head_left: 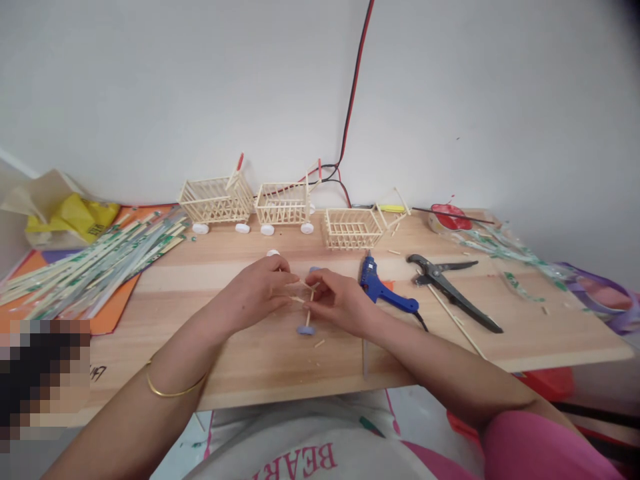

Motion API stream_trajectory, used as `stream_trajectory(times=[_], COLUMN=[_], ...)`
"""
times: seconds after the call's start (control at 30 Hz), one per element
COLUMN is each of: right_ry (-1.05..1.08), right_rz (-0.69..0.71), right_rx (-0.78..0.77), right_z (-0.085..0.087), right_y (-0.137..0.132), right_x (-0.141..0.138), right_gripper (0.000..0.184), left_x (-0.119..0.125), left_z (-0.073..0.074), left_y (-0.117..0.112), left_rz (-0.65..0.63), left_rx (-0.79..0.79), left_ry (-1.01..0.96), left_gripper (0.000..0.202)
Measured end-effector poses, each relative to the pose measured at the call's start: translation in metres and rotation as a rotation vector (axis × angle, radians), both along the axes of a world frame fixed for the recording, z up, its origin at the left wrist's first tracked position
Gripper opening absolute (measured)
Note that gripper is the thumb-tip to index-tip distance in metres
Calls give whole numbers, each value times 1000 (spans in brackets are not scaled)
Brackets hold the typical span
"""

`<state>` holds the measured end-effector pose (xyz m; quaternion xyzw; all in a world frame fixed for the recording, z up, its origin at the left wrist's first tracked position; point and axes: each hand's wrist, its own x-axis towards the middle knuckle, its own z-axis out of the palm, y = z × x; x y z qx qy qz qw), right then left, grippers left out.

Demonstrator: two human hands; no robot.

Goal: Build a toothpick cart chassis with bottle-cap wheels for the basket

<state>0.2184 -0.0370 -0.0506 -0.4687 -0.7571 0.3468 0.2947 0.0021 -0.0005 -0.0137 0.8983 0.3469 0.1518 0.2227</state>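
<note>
My left hand (257, 290) and my right hand (340, 300) meet over the middle of the wooden board (240, 360). Both pinch a small frame of thin wooden sticks (300, 291) between their fingertips. A stick axle hangs from the frame toward me, ending in a pale blue wheel (306, 329) that lies on the board. A white wheel (273, 253) sits just beyond my left hand. A gold bangle (173, 390) circles my left wrist.
Two wheeled stick carts (217, 199) (284, 203) and a wheel-less stick basket (351, 229) stand along the wall. A blue glue gun (385, 288) and black pliers (453, 288) lie to the right. A pile of wrapped sticks (95, 263) lies left. A red paint dish (449, 217) sits far right.
</note>
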Motion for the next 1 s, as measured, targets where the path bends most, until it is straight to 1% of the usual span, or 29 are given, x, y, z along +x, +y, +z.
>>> stream_trajectory(times=[0.1,0.23,0.3,0.43,0.77,1.0], right_ry=[8,6,0,-5,0,-24], right_rz=[2,-3,-6,3,-8,20], right_rx=[14,19,17,19,18,59], right_z=[1,3,4,4,3,3], right_y=[0,-1,-1,0,0,0], right_x=[0,0,-1,-1,-1,-2], right_gripper=[28,28,29,28,28,20], left_x=[-1,-4,-5,-6,-4,-3], left_z=[-1,-2,-2,-1,2,4], left_y=[1,4,4,5,5,3], left_rz=[-8,6,25,47,36,27], left_rx=[44,135,161,170,161,179], left_ry=[6,7,4,18,41,64], left_gripper=[12,26,29,29,28,23])
